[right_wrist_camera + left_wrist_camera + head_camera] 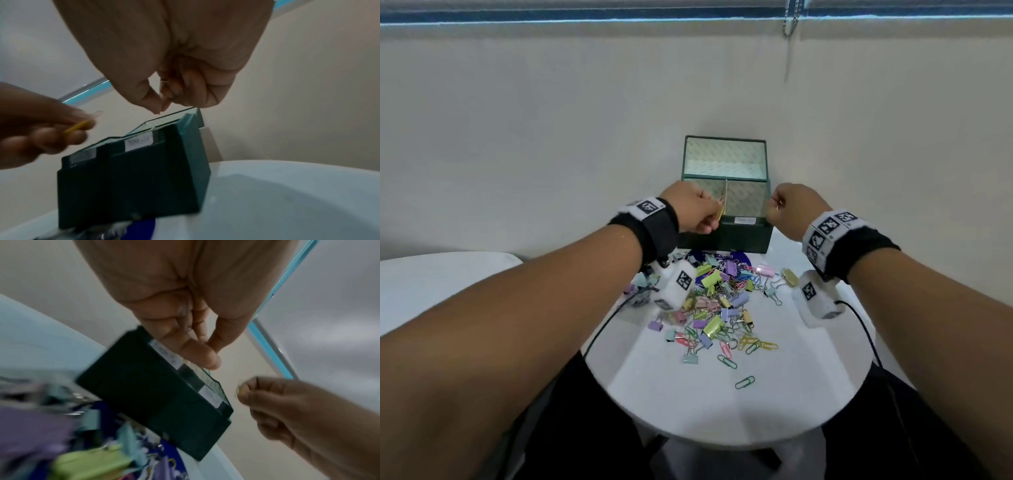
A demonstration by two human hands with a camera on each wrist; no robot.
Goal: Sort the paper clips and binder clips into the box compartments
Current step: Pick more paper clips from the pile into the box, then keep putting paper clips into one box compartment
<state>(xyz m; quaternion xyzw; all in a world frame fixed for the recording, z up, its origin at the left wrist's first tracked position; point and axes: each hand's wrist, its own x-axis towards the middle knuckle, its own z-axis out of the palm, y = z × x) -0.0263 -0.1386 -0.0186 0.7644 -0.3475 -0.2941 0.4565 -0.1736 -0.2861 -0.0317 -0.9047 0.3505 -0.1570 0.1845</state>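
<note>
A dark green box (743, 236) with its lid raised stands at the back of the round table; a divider (726, 193) splits it, and two white labels (138, 141) are on the front. My left hand (714, 214) pinches a yellow paper clip (721, 209) over the box's left side; the clip (79, 126) also shows in the right wrist view. My right hand (774, 205) hovers at the box's right front corner, fingers curled on a small gold-coloured clip (241, 390), mostly hidden. A pile of pastel paper clips and binder clips (715, 301) lies in front of the box.
The box sits close to the wall on the white table (722, 404). A dark blue disc (726, 258) lies under the pile's far side. Stray paper clips (744, 382) lie nearer me. A second white table (431, 281) is at the left. Wrist-camera cables (602, 329) hang down.
</note>
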